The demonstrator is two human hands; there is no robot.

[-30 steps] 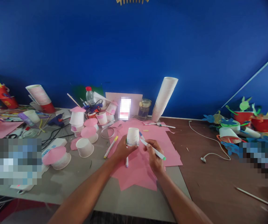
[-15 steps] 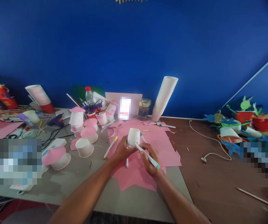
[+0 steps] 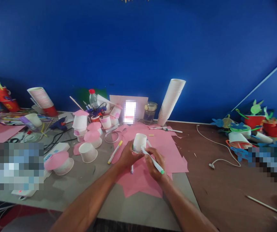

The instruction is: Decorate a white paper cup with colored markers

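Note:
My left hand (image 3: 128,155) is closed around the lower left side of a white paper cup (image 3: 140,140), held a little tilted above pink paper. Coloured marks run along the cup's lower wall. In my right hand (image 3: 155,161) is a white marker (image 3: 156,165) with a green end, its tip against or very close to the cup's side. Sheets of pink paper (image 3: 169,148) lie under both hands. A yellow marker (image 3: 115,152) rests left of my left hand, and a purple-ended marker (image 3: 132,169) lies partly hidden beneath the hands.
Several white cups with pink paper discs (image 3: 59,161) stand to the left. A tall stack of cups (image 3: 171,101) leans at the back beside a glass jar (image 3: 150,112). A power strip (image 3: 56,151), a glue gun (image 3: 60,123) and a white cable (image 3: 215,141) lie around.
The cup has turned slightly in my left hand, and the marker tip has shifted a little along its side. The whole view has moved slightly.

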